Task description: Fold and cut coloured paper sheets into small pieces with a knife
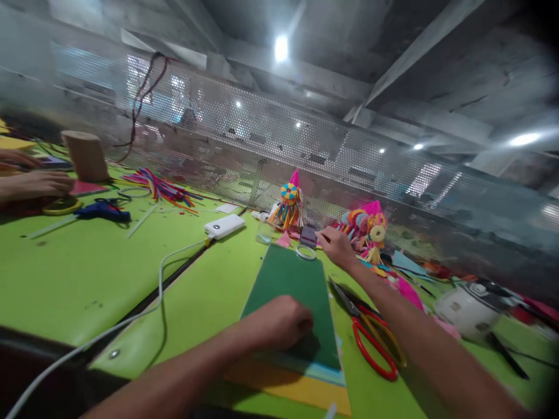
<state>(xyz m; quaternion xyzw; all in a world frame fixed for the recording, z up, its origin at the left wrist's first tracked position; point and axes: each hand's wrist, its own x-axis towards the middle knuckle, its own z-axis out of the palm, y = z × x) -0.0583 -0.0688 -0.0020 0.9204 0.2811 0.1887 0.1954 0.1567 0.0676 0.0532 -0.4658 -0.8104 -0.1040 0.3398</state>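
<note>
A stack of coloured sheets lies in front of me, with a dark green sheet (290, 276) on top and a yellow sheet (283, 387) showing at the near end. My left hand (282, 321) rests on the green sheet with its fingers curled under; anything inside them is hidden. My right hand (337, 245) reaches beyond the far right corner, its fingers closed beside a dark flat rectangular item (308, 236). I cannot make out what they grip. A white ring (305, 252), perhaps a tape roll, lies by the sheet's far edge. Red-handled scissors (364, 326) lie right of the stack.
Colourful tasselled ornaments (289, 201) stand at the back near a perforated metal screen (244, 134). A white power bank (224, 226) with a cable lies left. Another person's hand (48, 183), a blue glue gun (102, 212) and coloured strips (161, 189) are farther left.
</note>
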